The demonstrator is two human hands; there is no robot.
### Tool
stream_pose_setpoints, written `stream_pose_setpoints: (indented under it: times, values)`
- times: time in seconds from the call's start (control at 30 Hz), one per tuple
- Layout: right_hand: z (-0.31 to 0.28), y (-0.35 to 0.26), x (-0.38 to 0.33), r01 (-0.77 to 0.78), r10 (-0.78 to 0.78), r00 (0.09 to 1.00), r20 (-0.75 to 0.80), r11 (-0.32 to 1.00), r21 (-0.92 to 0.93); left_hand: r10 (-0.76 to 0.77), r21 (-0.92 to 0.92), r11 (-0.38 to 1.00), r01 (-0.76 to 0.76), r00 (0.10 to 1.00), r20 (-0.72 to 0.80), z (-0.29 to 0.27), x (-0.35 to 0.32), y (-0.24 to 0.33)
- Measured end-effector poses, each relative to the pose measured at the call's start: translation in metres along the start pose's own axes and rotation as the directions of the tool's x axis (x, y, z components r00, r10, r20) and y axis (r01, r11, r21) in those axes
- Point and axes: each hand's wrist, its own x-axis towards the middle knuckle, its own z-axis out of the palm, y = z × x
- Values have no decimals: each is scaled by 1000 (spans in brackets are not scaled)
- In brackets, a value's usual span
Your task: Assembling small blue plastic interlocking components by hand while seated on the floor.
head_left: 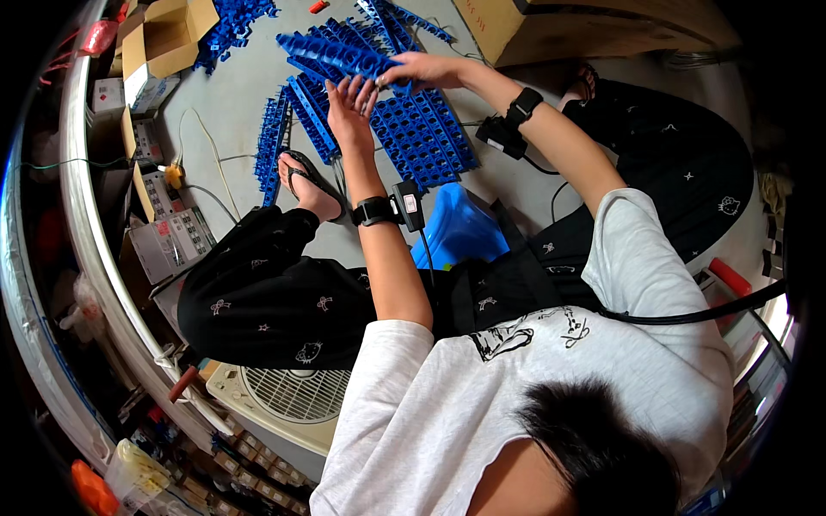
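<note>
My right hand grips the right end of a long blue plastic strip with a row of round cut-outs, tilted above the floor. Close under the strip, my left hand has its fingers stretched out; whether they touch the strip I cannot tell. Below and beyond lie more blue plastic pieces: a panel of round holes to the right, and narrow strips to the left. A heap of small blue parts sits farther off at the left.
An open cardboard box and several cartons line the left side. A large carton stands at the far right. Between my legs is a blue plastic seat. A boxy fan stands at lower left. Thin cables cross the floor.
</note>
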Motion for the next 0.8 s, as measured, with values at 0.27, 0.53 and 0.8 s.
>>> stream_pose_setpoints:
  times: [0.27,0.53,0.8]
  values:
    - [35,-4,-14,64,-54,996,77,989,-131,266,-113,959,-261,963,35,16,-14,21]
    - [56,-7,-14,243,-308,951,15,720,-650,304,-220,929,-298,953,-7,15,-18,17]
    - [47,25,12,177,-179,983,38,877,-447,156,-147,977,-157,988,-18,9,-16,12]
